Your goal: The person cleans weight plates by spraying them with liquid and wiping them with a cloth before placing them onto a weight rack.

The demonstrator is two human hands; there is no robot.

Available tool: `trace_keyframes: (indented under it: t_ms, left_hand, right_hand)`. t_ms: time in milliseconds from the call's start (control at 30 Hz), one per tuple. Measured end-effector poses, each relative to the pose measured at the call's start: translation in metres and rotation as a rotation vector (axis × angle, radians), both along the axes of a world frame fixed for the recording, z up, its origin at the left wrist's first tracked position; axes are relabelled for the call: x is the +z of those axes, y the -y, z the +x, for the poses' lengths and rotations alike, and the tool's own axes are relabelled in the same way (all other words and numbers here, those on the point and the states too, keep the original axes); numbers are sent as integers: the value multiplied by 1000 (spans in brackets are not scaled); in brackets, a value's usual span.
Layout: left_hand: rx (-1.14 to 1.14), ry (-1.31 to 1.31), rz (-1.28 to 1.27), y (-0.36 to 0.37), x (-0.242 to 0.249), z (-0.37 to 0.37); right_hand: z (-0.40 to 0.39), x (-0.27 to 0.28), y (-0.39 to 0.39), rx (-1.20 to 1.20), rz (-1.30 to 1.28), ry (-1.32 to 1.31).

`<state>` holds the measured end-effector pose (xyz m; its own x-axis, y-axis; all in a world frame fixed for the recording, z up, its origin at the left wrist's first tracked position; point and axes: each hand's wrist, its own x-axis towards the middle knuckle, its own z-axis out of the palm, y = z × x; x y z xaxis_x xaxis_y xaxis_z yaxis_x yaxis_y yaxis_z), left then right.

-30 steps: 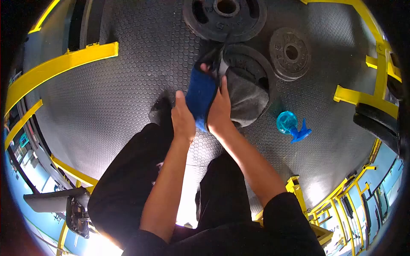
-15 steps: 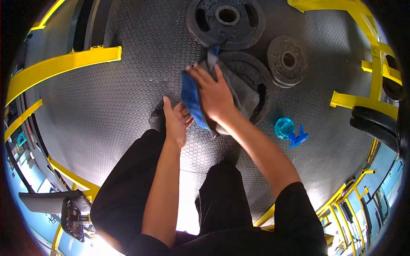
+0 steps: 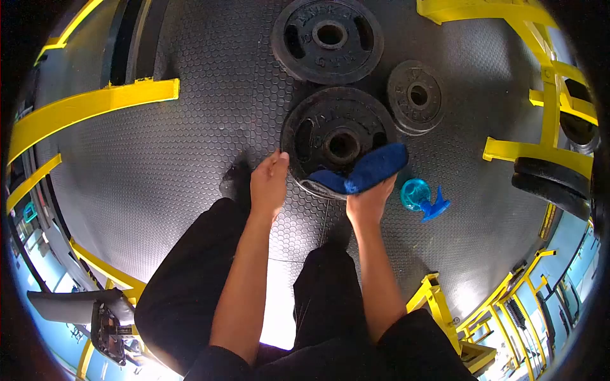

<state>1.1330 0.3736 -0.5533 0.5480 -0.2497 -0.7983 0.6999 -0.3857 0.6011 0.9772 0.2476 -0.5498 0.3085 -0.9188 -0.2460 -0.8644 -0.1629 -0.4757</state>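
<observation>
A black weight plate [image 3: 311, 114] lies on the floor in front of me, its face and centre hole showing. My left hand [image 3: 269, 183] is closed at the plate's left rim, thumb uppermost; the fingertips are partly hidden. At the lower right of the same plate, my right hand [image 3: 372, 202] grips a blue and grey cloth [image 3: 375, 168] that drapes over the rim. Most of the right fingers are under the cloth. Just right of that hand stands a teal spray bottle [image 3: 415, 194] with a blue trigger head.
Another large plate [image 3: 327, 63] lies beyond, and a smaller plate [image 3: 416, 114] to the right. Yellow rack legs [image 3: 95, 105] reach in from the left, and a yellow frame [image 3: 521, 149] with black plates stands right. Dark textured matting [image 3: 210, 127] covers the floor.
My right hand has swept the cloth from the plate's upper left to its lower right edge, uncovering the face. My left hand has moved up slightly, from open fingers to the rim.
</observation>
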Motion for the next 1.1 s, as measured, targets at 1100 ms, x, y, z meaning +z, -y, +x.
trace_keyframes:
  t_ms: [1100]
  left_hand:
    - [-930,427,267,31,41,58]
  right_hand:
    - [-31,61,7,-154,466,-269]
